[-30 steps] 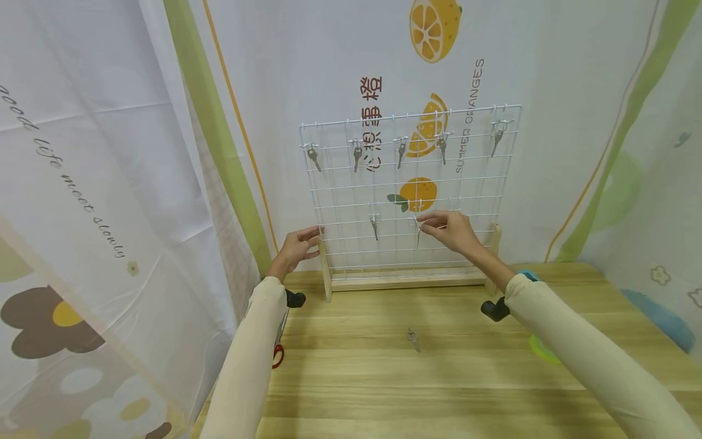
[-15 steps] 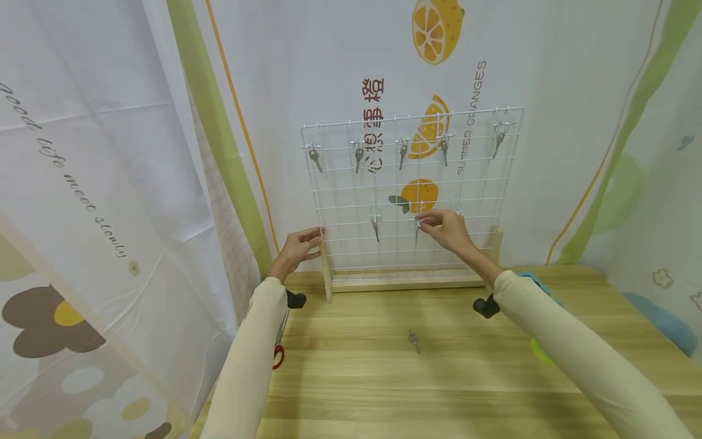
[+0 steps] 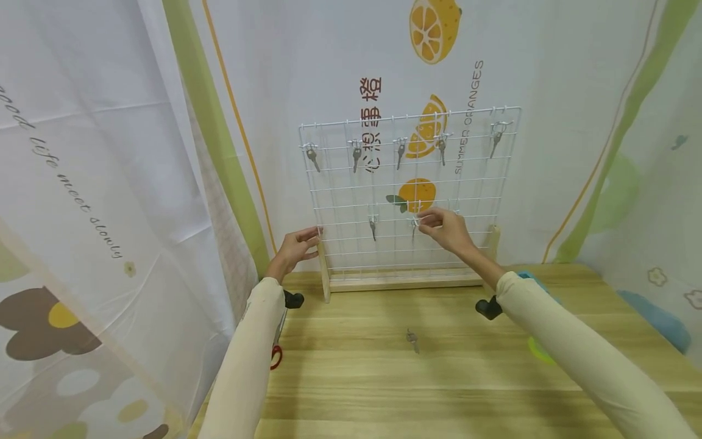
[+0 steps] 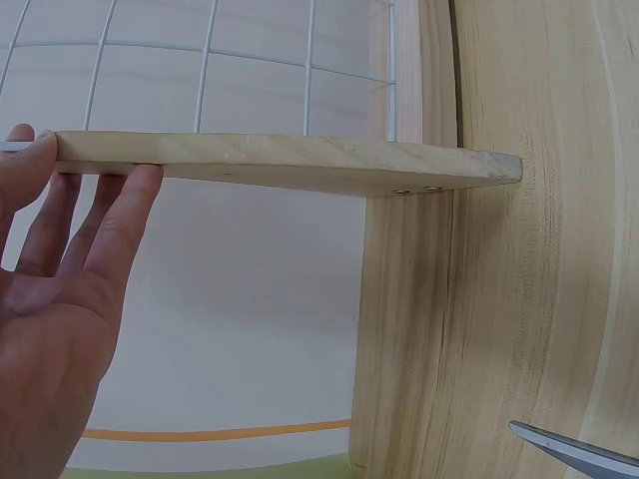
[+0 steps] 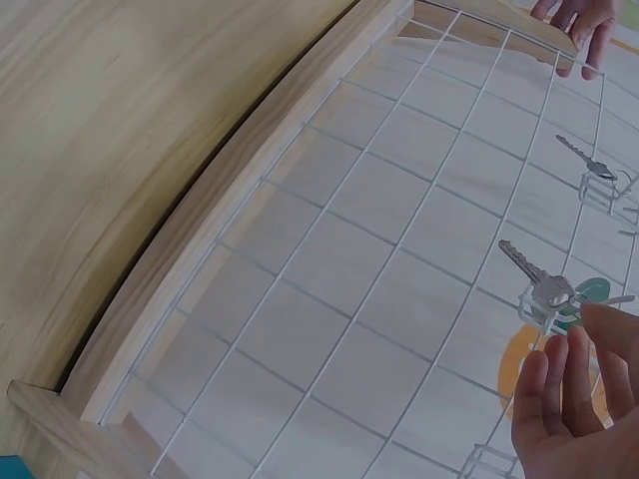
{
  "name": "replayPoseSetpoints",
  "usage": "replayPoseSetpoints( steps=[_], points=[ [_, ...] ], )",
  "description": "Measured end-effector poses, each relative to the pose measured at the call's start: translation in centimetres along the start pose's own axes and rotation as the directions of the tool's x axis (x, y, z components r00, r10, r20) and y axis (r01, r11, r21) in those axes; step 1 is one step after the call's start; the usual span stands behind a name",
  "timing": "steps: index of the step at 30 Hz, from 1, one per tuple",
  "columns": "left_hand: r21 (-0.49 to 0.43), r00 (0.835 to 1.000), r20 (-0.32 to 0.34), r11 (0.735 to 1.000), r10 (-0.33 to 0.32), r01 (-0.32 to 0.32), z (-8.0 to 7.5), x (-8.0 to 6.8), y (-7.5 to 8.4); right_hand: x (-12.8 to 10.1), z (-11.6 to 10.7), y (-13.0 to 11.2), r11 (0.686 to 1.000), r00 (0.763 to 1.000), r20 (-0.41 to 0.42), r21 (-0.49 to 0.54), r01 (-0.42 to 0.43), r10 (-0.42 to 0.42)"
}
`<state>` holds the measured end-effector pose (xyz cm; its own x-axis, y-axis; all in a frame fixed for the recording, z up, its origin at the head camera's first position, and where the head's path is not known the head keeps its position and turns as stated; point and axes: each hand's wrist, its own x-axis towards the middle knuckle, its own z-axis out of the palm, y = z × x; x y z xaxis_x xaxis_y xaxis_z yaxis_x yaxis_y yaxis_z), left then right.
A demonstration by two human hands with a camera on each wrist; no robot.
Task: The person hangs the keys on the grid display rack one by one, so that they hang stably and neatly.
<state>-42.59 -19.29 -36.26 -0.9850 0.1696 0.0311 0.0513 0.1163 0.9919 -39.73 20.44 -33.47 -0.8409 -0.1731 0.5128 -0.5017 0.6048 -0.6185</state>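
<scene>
A white wire grid rack (image 3: 408,281) on wooden feet stands at the back of the table. My left hand (image 3: 296,245) holds the top of its left wooden post (image 4: 280,160), thumb on one side, fingers straight on the other. My right hand (image 3: 443,227) is raised to the lower row, its fingertips (image 5: 559,374) just off a silver key (image 5: 539,282) that hangs on a hook there. A second key (image 3: 373,227) hangs to its left. Several keys (image 3: 399,152) hang along the top row. One loose key (image 3: 412,339) lies on the table.
The wooden table (image 3: 439,390) is hemmed in by printed fabric walls (image 3: 109,183) at the back and both sides. Red-handled scissors (image 3: 276,356) lie at the left edge under my left arm. A green object (image 3: 540,352) lies at the right, under my right sleeve.
My right hand has lifted the key slightly up and left onto the lower-row hook; the key now hangs higher. My left hand has stayed on the post.
</scene>
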Motion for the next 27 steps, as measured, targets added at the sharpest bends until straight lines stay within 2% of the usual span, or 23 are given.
replayPoseSetpoints(
  steps=[18, 27],
  points=[
    [0.011, 1.000, 0.009, 1.000, 0.014, -0.015, 0.0, -0.4, 0.1, -3.4, -1.7, -0.3, 0.997, 0.997, 0.024, 0.007, 0.077, -0.077],
    [0.015, 1.000, 0.012, 1.000, 0.020, -0.020, 0.1, -0.1, 0.1, -5.6, -1.5, -0.4, 0.997, 0.992, 0.106, 0.037, 0.062, -0.066]
  ],
)
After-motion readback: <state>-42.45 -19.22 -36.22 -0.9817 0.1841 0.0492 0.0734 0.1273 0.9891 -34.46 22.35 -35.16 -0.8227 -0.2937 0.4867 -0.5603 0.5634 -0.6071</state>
